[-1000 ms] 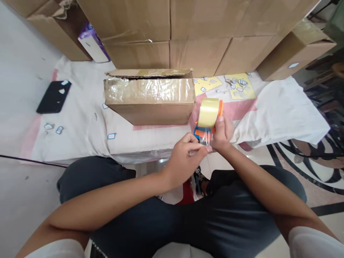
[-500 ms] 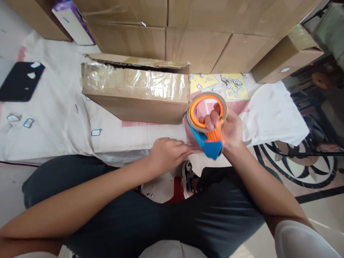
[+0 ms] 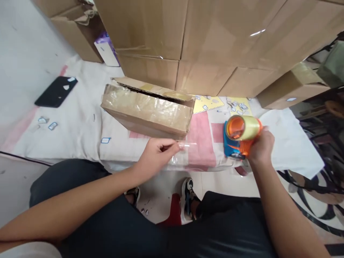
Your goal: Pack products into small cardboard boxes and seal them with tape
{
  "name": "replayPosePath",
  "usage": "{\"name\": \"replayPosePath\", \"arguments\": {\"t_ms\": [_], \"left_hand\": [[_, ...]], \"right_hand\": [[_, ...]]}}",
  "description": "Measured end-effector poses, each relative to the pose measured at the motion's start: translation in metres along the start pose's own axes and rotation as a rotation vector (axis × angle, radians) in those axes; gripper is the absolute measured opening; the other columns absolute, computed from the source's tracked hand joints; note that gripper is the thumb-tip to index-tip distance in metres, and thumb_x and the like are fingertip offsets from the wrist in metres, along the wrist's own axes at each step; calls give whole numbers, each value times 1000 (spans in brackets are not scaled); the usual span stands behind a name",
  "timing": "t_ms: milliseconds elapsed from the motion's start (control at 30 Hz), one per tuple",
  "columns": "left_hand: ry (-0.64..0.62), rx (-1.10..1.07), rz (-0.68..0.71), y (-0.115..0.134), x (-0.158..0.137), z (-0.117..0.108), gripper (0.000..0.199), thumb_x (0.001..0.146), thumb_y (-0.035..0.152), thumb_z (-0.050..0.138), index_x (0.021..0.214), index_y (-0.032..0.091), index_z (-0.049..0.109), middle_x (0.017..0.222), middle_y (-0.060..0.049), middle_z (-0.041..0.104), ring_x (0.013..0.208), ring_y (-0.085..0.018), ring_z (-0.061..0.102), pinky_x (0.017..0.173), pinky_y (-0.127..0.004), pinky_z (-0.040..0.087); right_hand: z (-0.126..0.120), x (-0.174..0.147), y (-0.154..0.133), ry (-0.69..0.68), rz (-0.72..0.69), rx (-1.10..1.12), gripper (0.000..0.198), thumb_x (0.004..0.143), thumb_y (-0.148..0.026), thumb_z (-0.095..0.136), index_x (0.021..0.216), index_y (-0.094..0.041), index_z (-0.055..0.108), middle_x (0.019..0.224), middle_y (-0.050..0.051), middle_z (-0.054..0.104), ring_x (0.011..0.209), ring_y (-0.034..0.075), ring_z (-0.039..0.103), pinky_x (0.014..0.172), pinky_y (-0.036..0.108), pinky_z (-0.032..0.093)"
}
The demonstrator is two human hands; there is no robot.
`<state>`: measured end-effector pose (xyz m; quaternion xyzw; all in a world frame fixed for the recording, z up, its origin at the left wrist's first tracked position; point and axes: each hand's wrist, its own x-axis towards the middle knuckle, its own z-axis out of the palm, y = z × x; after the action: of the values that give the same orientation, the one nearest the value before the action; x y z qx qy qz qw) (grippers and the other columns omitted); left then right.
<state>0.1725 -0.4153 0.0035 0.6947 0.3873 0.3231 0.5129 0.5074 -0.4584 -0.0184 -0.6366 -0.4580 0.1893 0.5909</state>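
My left hand (image 3: 157, 154) is closed, thumb and fingers pinching a short piece of clear tape (image 3: 189, 145) that juts out to the right. In my right hand (image 3: 262, 148) is a blue and orange tape dispenser (image 3: 242, 138) with a wide roll on it, held low over the cloth on the right. Just behind my left hand stands a small cardboard box (image 3: 147, 109). Clear tape covers its top, and a gap runs along the loose rear flap.
Large taped cartons (image 3: 150, 28) form a wall behind. A black flat tablet-like object (image 3: 56, 91) lies left on the white cloth (image 3: 86, 132), among scattered paper stickers. Another box (image 3: 292, 86) stands at the right, near yellow sticker sheets (image 3: 208, 104).
My right hand has moved right and away from my left hand with the dispenser. A piece of tape now shows in my left fingers. The small box appears turned slightly.
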Motion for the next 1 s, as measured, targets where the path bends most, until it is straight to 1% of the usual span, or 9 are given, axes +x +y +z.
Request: {"name": "replayPosePath", "arguments": {"t_ms": [133, 200, 267, 400, 467, 567, 667, 867, 1000], "left_hand": [[-35, -237, -173, 3, 5, -7, 49, 88, 61, 62, 69, 17, 76, 44, 4, 39, 45, -8, 34, 46, -23, 28], [-33, -278, -185, 6, 8, -14, 52, 87, 64, 61, 67, 18, 76, 42, 4, 38, 44, -8, 36, 48, -24, 32], [-18, -300, -190, 9, 8, -20, 54, 87, 66, 61, 66, 18, 75, 39, 5, 37, 43, -8, 36, 50, -25, 34], [-20, -323, -184, 15, 5, -30, 55, 84, 69, 62, 66, 18, 76, 38, 5, 37, 41, -7, 32, 50, -26, 35], [-36, -331, -170, 18, 2, -34, 55, 85, 68, 61, 66, 18, 75, 39, 5, 37, 41, -7, 32, 49, -25, 34], [-61, -336, -138, 23, -3, -40, 55, 84, 67, 62, 62, 17, 72, 41, 5, 40, 41, -7, 34, 46, -24, 30], [-138, -328, -90, 27, -8, -44, 55, 86, 62, 63, 55, 16, 63, 44, 3, 45, 44, -7, 39, 45, -22, 30], [-167, -304, -106, 26, -9, -42, 28, 86, 37, 69, 106, 17, 74, 45, 8, 44, 40, -6, 36, 41, -19, 27], [-205, -325, -143, 28, -4, -46, 31, 84, 33, 68, 109, 15, 74, 44, 9, 42, 40, -7, 35, 42, -20, 27]], "right_hand": [[11, 18, 12, 37, 203, -139, 38, 79, -56, 74, 96, -25, 62, 89, 9, 66, 78, 27, 63, 67, 42, 50], [5, 26, -2, 175, 120, -322, 54, 72, -52, 82, 111, -24, 57, 107, 14, 65, 91, 30, 64, 73, 45, 51], [5, 27, -27, 239, -101, -455, 60, 73, -46, 83, 121, -26, 54, 119, 15, 60, 101, 32, 62, 79, 47, 51], [38, -4, -90, -103, -619, -429, 21, 83, -35, 74, 101, -30, 65, 96, 7, 66, 89, 28, 63, 76, 46, 52], [67, -27, -113, -380, -718, -372, 29, 80, -36, 77, 107, -30, 67, 94, 6, 69, 84, 27, 65, 73, 45, 55], [104, -54, -132, -545, -765, -324, 46, 82, -34, 78, 125, -32, 64, 106, 7, 71, 88, 27, 68, 73, 43, 58], [128, -62, -140, -481, -785, -244, 36, 90, -21, 68, 122, -35, 66, 99, 5, 72, 83, 24, 68, 69, 41, 57], [143, -47, -152, -326, -752, -161, 19, 90, -16, 66, 96, -32, 74, 84, 3, 67, 75, 20, 63, 63, 37, 53], [151, -46, -152, -346, -704, -149, 12, 92, -19, 64, 89, -27, 72, 83, 3, 66, 75, 19, 63, 63, 34, 52]]}}
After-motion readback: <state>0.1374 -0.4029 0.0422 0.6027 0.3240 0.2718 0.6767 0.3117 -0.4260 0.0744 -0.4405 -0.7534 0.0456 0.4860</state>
